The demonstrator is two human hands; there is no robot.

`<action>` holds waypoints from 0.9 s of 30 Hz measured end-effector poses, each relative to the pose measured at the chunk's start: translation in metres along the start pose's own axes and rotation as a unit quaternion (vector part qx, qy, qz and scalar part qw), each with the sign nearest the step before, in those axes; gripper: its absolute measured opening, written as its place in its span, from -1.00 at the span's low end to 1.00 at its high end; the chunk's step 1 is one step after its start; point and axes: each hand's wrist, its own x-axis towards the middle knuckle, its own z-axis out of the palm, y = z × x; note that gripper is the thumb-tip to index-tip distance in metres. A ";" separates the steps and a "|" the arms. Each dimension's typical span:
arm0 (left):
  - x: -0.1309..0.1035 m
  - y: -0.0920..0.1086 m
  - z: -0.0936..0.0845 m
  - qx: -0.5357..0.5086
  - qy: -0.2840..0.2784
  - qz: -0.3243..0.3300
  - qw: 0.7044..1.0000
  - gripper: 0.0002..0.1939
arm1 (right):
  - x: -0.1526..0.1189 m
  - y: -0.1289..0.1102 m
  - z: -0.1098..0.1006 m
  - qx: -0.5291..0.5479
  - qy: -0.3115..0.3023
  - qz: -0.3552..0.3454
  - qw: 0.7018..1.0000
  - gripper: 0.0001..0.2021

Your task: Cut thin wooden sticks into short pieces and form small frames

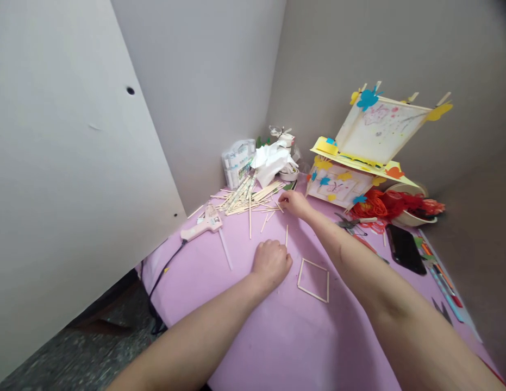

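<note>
Stick pile (258, 199): far ctr. of purple cloth (244, 326). Glue gun (204, 224): left of pile. L hand (272, 264): curled closed, by loose stick (286, 235); hold unclear. R hand (292, 203): fingers bent at pile's right edge; opening/hold can't tell. Sq. stick frame (328, 287): flat, right of L hand.

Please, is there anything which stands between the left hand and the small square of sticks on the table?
Nothing visible stands between the left hand and the square; only purple cloth shows in that short gap. The right arm passes on the square's other side.
</note>
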 end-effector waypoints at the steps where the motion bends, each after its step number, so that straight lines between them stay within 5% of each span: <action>1: 0.000 -0.001 0.001 -0.002 0.001 0.003 1.000 -0.72 | 0.004 0.002 0.000 -0.003 -0.005 -0.005 1.000 -0.84; 8: 0.000 -0.001 -0.001 -0.015 -0.006 0.004 1.000 -0.74 | 0.018 0.009 -0.005 -0.003 -0.052 -0.050 0.997 -0.86; 17: 0.000 -0.001 -0.001 -0.022 -0.006 0.001 1.000 -0.75 | 0.021 0.011 0.004 -0.023 -0.065 -0.020 0.997 -0.85; 27: 0.000 -0.001 0.004 -0.022 0.018 -0.001 1.000 -0.75 | 0.020 -0.049 0.017 0.003 -0.082 -0.021 0.996 -0.82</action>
